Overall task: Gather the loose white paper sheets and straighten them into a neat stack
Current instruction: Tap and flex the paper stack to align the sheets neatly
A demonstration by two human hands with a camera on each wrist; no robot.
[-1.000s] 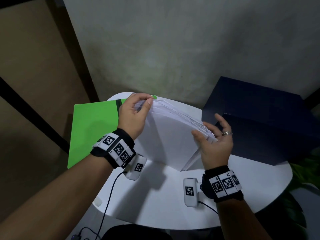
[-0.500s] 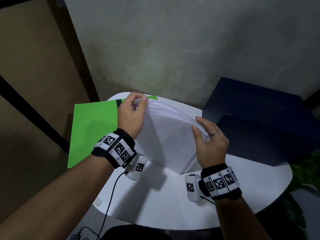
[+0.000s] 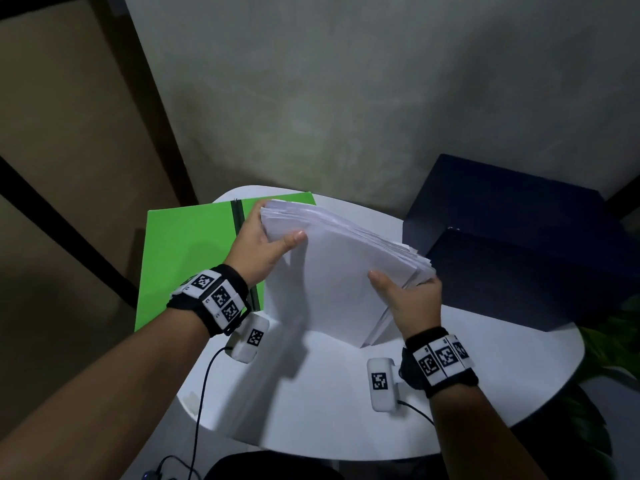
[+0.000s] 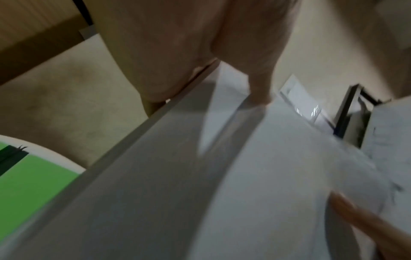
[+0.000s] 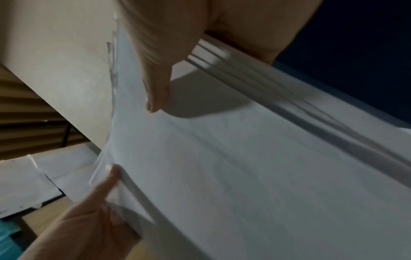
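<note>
A round white table (image 3: pixel 346 410) stands against a grey wall, with a dark navy box (image 3: pixel 519 244) at its right edge and a green folder (image 3: pixel 187 258) overhanging its left. Above the tabletop, between folder and box, a person holds a stack of white paper sheets (image 3: pixel 332 271) on edge, its lower corner near or on the table and its top edges still fanned and uneven. The left hand (image 3: pixel 263 244) grasps the stack's upper left corner, thumb pressed on the near face, fingers hidden behind the sheets. The right hand (image 3: pixel 412 299) clasps the right edge, thumb on the near face and fingers wrapped behind; the right wrist view shows the staggered edges (image 5: pixel 222 58) running under the palm. Both wrists wear black bands with square printed markers.
</note>
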